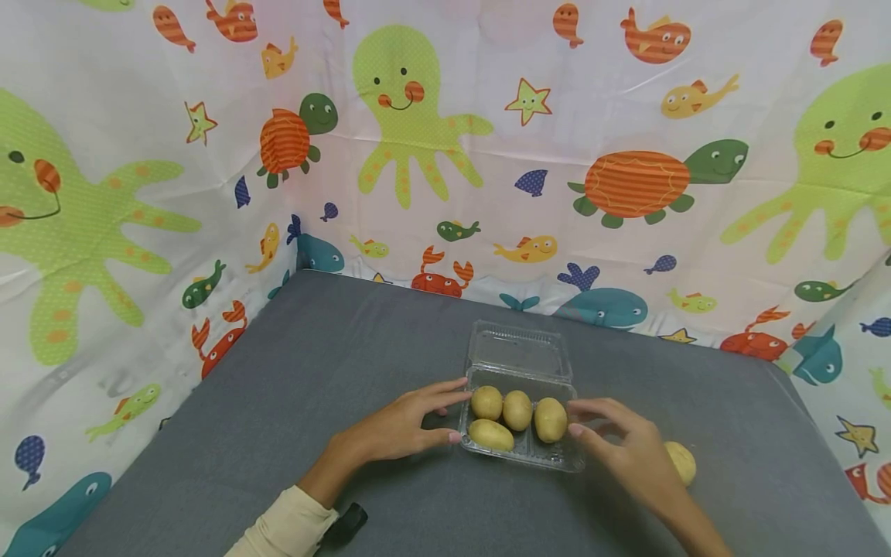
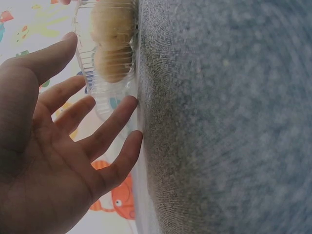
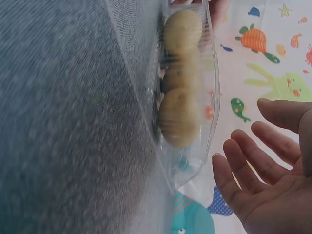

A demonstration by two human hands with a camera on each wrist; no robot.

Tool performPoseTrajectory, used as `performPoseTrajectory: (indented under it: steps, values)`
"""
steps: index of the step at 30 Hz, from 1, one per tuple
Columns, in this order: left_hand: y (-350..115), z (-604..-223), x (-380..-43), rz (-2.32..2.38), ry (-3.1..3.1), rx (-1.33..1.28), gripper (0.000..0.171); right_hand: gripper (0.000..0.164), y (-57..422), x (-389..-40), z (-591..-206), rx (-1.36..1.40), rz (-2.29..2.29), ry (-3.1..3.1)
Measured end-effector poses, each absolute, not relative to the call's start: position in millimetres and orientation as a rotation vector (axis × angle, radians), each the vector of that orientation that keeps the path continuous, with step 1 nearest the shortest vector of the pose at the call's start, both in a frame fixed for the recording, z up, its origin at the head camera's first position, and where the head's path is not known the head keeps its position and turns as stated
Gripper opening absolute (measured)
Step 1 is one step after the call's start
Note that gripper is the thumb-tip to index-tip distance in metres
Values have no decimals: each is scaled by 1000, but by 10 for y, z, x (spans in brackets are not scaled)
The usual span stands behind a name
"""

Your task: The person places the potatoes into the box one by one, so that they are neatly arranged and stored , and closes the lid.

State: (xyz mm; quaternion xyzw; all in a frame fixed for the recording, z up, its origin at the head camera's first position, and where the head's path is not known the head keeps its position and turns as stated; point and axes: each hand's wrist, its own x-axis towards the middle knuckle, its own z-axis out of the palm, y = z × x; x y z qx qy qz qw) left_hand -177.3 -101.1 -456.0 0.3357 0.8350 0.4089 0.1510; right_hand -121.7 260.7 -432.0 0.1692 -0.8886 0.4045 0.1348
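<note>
A clear plastic clamshell container [image 1: 522, 458] stands on the grey table with its lid [image 1: 518, 350] folded back. Several potatoes [image 1: 551, 420] lie in its base, some also visible through the wall in the right wrist view as pale, rounded potatoes [image 3: 179, 117]. At the container's left side is my left hand [image 1: 397, 425], fingers spread and fairly straight, its tips at or very near the wall. My right hand [image 1: 626, 441] is by the right wall, fingers loosely extended and holding nothing; the right wrist view shows a gap there. Another potato [image 1: 681, 463] sits beyond my right hand, partly covered by it.
A grey cloth-like surface [image 1: 334, 340] covers the table. Behind and beside it hangs a white curtain [image 1: 501, 155] printed with sea animals. A black strap-like item [image 1: 346, 526] is at the left sleeve [image 1: 288, 522].
</note>
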Motion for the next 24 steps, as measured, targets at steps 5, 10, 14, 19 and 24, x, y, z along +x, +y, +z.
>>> performPoseTrajectory:
  steps: [5,10,14,19,24]
  values:
    - [-1014,-4574,-1779,1171,2397,964,67,32,2697,-1201,-4339,423,1124,-2612]
    - [-1012,-4574,-1782,1171,2395,966,67,33,2801,-1190,-4363,356,1076,-2634]
    - [-1012,-4566,-1782,1170,2398,963,67,33,2883,-1185,-4367,295,1043,-2660]
    - [-1012,-4565,-1780,1157,2406,965,68,33,2990,-1181,-4361,213,1010,-2698]
    - [-1010,-4570,-1780,1156,2404,965,68,40,3084,-1162,-4337,102,1003,-2745]
